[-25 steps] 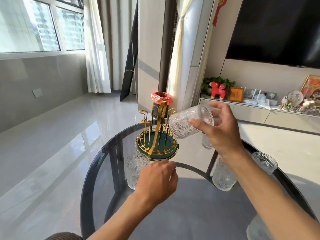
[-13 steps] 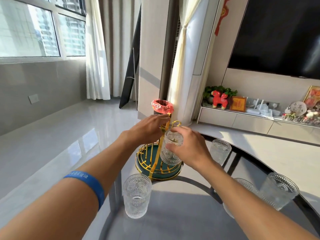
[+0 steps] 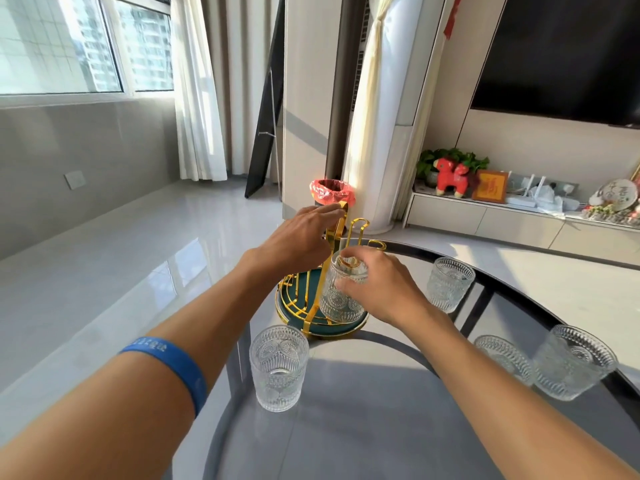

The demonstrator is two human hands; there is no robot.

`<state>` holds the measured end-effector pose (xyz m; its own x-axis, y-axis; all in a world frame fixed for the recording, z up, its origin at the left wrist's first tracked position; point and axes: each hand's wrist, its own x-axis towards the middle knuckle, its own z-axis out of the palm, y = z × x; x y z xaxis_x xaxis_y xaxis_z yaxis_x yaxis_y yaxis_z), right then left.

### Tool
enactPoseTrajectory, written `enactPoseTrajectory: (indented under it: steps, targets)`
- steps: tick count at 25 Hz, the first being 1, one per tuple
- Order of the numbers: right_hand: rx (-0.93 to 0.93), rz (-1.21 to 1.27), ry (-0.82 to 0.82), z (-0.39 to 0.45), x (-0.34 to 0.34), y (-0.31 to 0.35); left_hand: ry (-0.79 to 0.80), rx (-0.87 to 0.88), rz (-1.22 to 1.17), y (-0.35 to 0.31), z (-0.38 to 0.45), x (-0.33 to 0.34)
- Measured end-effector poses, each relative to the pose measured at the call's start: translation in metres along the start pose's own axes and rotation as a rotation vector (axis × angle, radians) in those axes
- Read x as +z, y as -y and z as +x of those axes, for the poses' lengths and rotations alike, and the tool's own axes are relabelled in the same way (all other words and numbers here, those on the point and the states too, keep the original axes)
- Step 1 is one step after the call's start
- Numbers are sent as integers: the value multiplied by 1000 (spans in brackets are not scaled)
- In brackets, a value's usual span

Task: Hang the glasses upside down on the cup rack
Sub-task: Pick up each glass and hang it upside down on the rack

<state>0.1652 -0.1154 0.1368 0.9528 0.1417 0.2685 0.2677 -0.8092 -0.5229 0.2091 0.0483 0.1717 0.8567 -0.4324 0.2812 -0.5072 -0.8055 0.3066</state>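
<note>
A gold wire cup rack [image 3: 358, 227] with a round green base stands at the far edge of the round glass table [image 3: 346, 427]. My left hand [image 3: 298, 242] grips the rack's tall gold handle near its top. My right hand [image 3: 379, 285] holds an embossed clear glass [image 3: 341, 299] upside down over one of the rack's prongs, its base upward, with the gold prong tip showing through the glass. An upright glass [image 3: 278, 368] stands in front of the rack. Three more glasses stand to the right: one behind [image 3: 449, 284], one low [image 3: 504, 358], one nearest the edge [image 3: 573, 362].
The table's dark rim curves close behind the rack and past the right-hand glasses. Beyond it are a bin with a red bag [image 3: 331, 192], a white column, and a low cabinet [image 3: 485, 220] with ornaments. Grey tiled floor lies to the left.
My right hand turned the glass from sideways in the air to upside down and lowered it over a rack prong. My left hand rose from the table to grip the rack's handle.
</note>
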Motion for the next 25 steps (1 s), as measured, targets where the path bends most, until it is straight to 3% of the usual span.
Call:
enactPoseTrajectory:
  steps: [3, 5, 8, 10, 12, 14, 17, 18, 21, 25]
  targets:
    - [-4, -65, 50, -3, -1, 1, -160, -85, -89, -8, -33, 6]
    - [-26, -64, -4, -16, 0, -1, -222, -129, -167, -4, -71, 12]
    - [-92, 106, -320, -48, 11, -5, 54, -184, -172, 5, -131, 29]
    - [-59, 191, -440, -74, 23, -3, 249, -198, -86, 6, -153, 42]
    - [36, 261, -381, -96, 37, 0, 233, -205, 10, 4, -158, 53]
    - [248, 375, -178, -118, 46, 4, 110, -197, 59, -1, -157, 52]
    - [687, 826, 238, -134, 43, 16, -100, -65, -59, -11, -161, 41]
    - [750, 1016, 318, -136, 38, 21, -183, 1, -137, -18, -162, 37]
    - [752, 1432, 324, -128, 21, 28, -343, 177, -161, -45, -158, 28]
    - [704, 1467, 162, -110, -11, 26, -334, 278, -210, -63, -138, 20]
